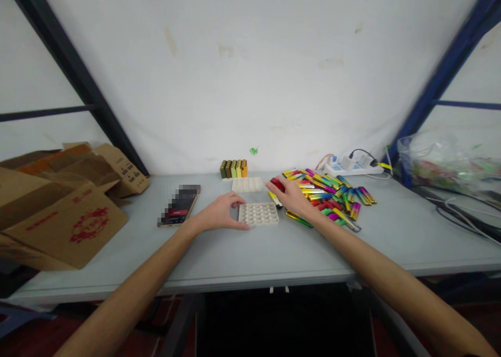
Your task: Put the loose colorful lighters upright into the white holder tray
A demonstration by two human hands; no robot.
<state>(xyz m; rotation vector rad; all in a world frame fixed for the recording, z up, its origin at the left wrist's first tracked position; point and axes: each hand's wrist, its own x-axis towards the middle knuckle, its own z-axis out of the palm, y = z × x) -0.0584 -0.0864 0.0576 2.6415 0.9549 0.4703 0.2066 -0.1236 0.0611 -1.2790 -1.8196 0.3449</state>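
Right hand (293, 195) clasps something red (277, 184); left hand (219, 212), thumb and fingers apart, brackets the tray (260, 222). A careless knock could shift it if unsteadied.

Two off-white rectangular round-celled trays (247, 185): one near, one behind. From near tray (259, 214): behind, five rows of upright coloured sticks (234, 170); right, overlapping dozens of shiny multicoloured tubes (321, 194); left, one dark rectangular phone (178, 211).
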